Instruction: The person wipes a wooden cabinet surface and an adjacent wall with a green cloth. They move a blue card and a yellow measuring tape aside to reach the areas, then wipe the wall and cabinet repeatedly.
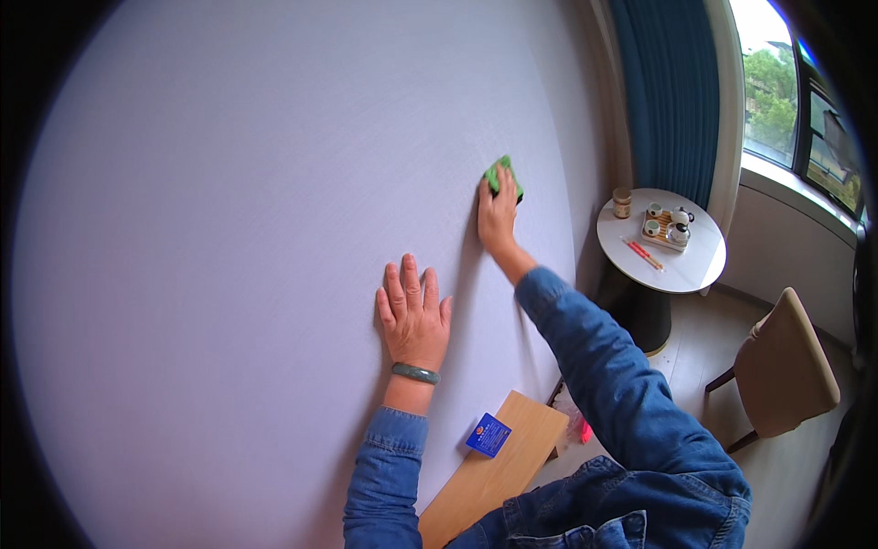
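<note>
A pale, finely textured wall fills most of the view. My right hand reaches up along it and presses a green cloth to its surface; a dark patch shows at the cloth's lower edge. Lower and to the left, my left hand lies on the wall with its fingers spread and nothing in it. A dark green bangle circles that wrist. Both arms wear blue denim sleeves.
Below my hands is a wooden board-like surface with a blue card bearing writing. To the right stand a round white table with a tea set on a tray, a jar, a beige chair and a blue curtain beside a window.
</note>
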Action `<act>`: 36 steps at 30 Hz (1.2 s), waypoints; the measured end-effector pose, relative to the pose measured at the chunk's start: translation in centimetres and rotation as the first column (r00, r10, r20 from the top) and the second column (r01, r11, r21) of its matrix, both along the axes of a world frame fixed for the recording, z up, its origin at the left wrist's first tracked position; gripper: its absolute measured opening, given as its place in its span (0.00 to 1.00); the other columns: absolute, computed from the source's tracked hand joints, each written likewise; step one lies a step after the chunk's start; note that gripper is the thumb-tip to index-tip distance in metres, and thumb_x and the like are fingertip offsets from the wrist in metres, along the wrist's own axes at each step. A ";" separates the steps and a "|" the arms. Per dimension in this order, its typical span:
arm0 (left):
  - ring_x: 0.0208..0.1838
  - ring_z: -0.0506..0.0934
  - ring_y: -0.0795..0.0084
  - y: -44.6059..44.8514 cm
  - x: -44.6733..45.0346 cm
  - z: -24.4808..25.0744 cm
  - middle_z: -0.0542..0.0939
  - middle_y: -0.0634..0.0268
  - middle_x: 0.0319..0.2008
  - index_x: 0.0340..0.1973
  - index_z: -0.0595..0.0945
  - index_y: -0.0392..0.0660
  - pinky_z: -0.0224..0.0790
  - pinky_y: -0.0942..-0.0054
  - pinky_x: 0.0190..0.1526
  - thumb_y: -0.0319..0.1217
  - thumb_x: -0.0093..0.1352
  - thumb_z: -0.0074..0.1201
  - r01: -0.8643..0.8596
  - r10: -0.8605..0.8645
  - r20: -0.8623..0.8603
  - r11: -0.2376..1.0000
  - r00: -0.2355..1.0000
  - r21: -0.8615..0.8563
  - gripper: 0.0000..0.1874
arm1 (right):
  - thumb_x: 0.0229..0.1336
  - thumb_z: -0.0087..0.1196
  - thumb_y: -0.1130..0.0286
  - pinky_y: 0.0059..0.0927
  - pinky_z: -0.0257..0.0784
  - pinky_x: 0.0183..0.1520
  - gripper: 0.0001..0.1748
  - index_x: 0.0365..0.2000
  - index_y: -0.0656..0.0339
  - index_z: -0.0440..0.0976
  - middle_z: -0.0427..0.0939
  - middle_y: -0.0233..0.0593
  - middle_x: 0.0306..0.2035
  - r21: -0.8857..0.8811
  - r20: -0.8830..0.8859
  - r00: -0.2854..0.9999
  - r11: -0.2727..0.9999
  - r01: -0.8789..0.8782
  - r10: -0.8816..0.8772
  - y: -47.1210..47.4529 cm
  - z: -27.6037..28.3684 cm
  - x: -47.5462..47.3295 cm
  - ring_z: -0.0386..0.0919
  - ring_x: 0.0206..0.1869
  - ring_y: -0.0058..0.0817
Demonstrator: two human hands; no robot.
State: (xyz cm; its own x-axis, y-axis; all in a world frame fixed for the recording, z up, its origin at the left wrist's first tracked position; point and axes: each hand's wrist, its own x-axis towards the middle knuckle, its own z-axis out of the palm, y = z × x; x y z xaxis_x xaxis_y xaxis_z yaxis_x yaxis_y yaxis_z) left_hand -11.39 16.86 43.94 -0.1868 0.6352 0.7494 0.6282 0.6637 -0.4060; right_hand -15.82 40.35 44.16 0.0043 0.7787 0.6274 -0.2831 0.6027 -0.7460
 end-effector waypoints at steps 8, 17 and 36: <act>0.76 0.52 0.52 -0.1 0.2 0.1 0.58 0.57 0.73 0.57 0.77 0.51 0.38 0.49 0.72 0.44 0.68 0.55 0.050 -0.050 0.039 0.999 0.998 0.007 0.23 | 0.64 0.50 0.67 0.49 0.47 0.72 0.29 0.64 0.62 0.61 0.56 0.54 0.69 0.342 -0.001 0.996 0.936 -0.080 0.086 -6.6 0.8 1.7 0.50 0.72 0.54; 0.75 0.53 0.53 0.4 0.4 -0.1 0.61 0.59 0.72 0.55 0.79 0.52 0.38 0.48 0.71 0.44 0.68 0.56 0.021 -0.024 0.029 0.995 0.999 0.096 0.22 | 0.64 0.51 0.64 0.46 0.52 0.70 0.26 0.61 0.61 0.66 0.62 0.56 0.66 0.131 -0.037 0.999 0.991 0.020 -0.015 5.0 4.6 -1.4 0.57 0.68 0.54; 0.75 0.53 0.52 15.4 -3.2 1.6 0.58 0.56 0.73 0.63 0.73 0.52 0.39 0.50 0.72 0.48 0.69 0.52 -0.111 0.116 -0.101 0.992 0.988 0.053 0.29 | 0.64 0.49 0.71 0.47 0.45 0.73 0.27 0.63 0.61 0.62 0.57 0.53 0.69 0.128 0.077 0.996 0.991 -0.043 0.033 15.4 -2.0 -1.8 0.50 0.72 0.53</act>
